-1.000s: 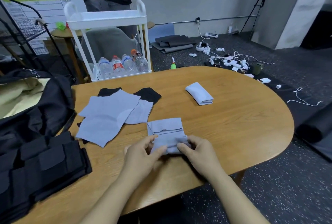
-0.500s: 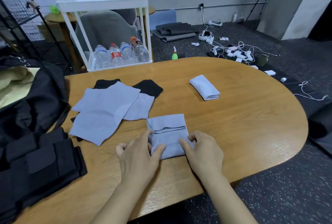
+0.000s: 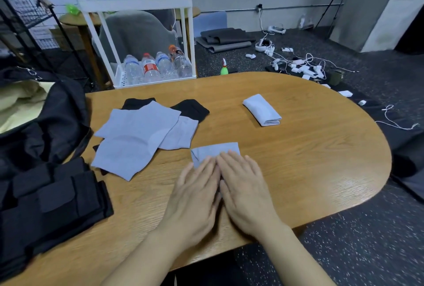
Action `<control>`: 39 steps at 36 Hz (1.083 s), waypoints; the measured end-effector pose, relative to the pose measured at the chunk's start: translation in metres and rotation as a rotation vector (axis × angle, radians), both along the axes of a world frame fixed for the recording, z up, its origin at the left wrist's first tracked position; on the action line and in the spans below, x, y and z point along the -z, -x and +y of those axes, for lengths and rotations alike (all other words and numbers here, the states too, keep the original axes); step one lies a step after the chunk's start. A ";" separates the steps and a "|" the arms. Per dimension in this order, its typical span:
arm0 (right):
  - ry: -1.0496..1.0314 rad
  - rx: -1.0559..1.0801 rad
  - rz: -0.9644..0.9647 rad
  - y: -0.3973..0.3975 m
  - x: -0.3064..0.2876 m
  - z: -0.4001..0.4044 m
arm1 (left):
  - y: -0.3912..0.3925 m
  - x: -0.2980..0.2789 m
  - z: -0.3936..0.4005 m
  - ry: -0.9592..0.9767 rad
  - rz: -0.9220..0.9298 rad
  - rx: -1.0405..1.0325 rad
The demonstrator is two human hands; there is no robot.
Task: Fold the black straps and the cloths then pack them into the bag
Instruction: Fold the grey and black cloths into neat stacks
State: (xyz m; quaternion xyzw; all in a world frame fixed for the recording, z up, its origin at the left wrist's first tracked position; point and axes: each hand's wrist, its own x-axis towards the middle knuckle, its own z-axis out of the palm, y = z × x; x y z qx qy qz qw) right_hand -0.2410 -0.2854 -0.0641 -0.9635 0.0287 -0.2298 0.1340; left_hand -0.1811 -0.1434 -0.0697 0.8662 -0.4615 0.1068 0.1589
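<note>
My hands: my left hand (image 3: 195,196) and my right hand (image 3: 243,184) lie flat side by side, fingers straight, pressing the small folded grey cloth (image 3: 213,151).
Folded cloth: near edge of the oval wooden counter (image 3: 309,159), long axis left to right.
Flat grey cloths (image 3: 137,136): left, overlapping black cloths (image 3: 190,108).
Rolled grey cloth (image 3: 261,110): farther right.
Open black bag (image 3: 46,120): far left.

Most open room on the desk (image 3: 309,159) is the whole right end, bare wood out to the rounded edge. Only a folded grey cloth (image 3: 262,113) sits toward the far edge there. The left side is crowded: loose grey cloths (image 3: 137,136) over black pieces, black straps (image 3: 50,205) at the near-left corner, and the bag (image 3: 46,113) blocking the left edge.
</note>
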 end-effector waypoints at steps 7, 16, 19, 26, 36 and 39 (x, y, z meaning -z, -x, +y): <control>0.212 -0.017 0.320 0.008 0.024 -0.016 | 0.001 0.018 0.010 -0.211 -0.122 -0.061; 0.239 0.043 0.427 0.019 0.023 -0.036 | 0.001 0.022 0.022 -0.239 -0.193 -0.111; 0.172 0.010 0.465 0.023 0.020 -0.043 | -0.003 0.023 0.031 -0.274 -0.163 -0.141; 0.099 0.024 0.277 0.028 -0.009 -0.034 | -0.012 0.001 0.036 -0.106 -0.127 -0.022; 0.290 -0.128 0.434 0.003 -0.013 -0.030 | -0.036 -0.012 -0.001 -0.195 -0.158 0.187; 0.284 -0.156 0.440 -0.002 -0.014 -0.032 | -0.041 -0.010 -0.003 -0.095 -0.090 0.174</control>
